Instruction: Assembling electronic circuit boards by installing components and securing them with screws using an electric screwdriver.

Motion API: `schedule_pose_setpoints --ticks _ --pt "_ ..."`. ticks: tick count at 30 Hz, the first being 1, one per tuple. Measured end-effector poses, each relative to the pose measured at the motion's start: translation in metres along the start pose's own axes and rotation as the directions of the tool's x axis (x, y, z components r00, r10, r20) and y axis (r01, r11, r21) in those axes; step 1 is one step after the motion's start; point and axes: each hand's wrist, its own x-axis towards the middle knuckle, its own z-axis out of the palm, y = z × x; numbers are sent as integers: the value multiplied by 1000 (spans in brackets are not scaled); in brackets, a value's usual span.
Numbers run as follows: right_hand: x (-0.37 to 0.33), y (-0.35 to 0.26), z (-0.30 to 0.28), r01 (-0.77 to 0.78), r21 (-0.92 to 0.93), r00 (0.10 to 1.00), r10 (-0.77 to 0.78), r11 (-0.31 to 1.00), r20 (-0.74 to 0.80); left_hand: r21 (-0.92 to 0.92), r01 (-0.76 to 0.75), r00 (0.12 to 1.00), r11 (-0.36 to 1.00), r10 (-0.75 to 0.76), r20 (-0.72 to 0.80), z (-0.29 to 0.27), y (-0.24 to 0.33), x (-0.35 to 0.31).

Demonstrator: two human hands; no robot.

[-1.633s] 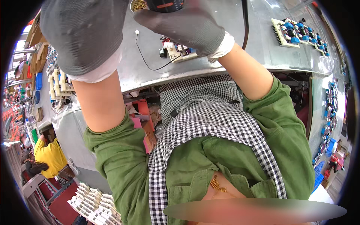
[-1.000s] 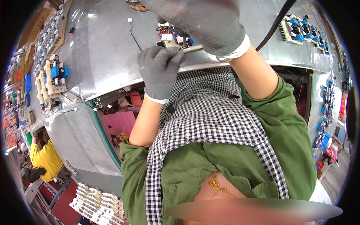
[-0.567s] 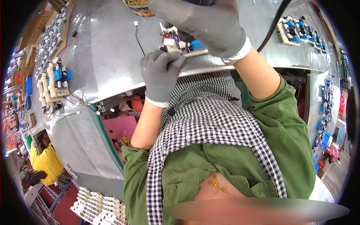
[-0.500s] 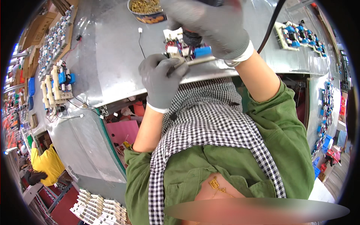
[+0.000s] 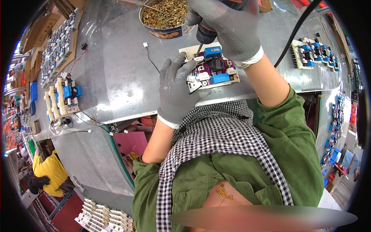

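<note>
A purple circuit board (image 5: 206, 71) with blue blocks, a black round part and white connectors sits on a pale base on the metal table in front of me. My left hand (image 5: 176, 87), in a grey glove, grips the board's left side, fingers on the upper left and thumb along the near edge. My right hand (image 5: 235, 33), gloved too, is wrapped round a black electric screwdriver (image 5: 206, 34). Its bit points down at the board's upper left corner; whether the tip touches a screw, I cannot tell.
A round tin of small brass-coloured screws (image 5: 166, 17) stands beyond the board. Finished-looking boards (image 5: 315, 54) line the right, and more boards (image 5: 62, 96) stand at the left. A loose wire with a white plug (image 5: 145, 45) lies left of the board. A black cable (image 5: 295, 29) hangs at right.
The board, formerly mostly hidden under my hands, now shows flat. My left hand has opened from a pinch at its near edge to a wider grip. The screwdriver has moved to the far left corner.
</note>
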Motion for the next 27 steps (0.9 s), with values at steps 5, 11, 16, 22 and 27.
schedule_pose_setpoints --ticks 5,11,16,22,27 --pt "3 15 -7 368 26 911 -366 930 189 -33 -24 1000 999 23 -14 3 -6 6" --pt "-3 -9 -3 259 -303 933 -157 917 323 -66 61 997 996 -57 57 -9 5 1" --pt "-11 10 10 -23 87 996 16 996 82 -123 21 1000 992 -21 -1 8 -8 -3" --pt "-7 0 8 -49 44 990 43 998 135 -68 38 999 997 -35 35 -3 1 -5" --pt "4 -12 -2 -21 82 992 10 996 127 -112 48 998 993 -45 33 -5 -1 0"
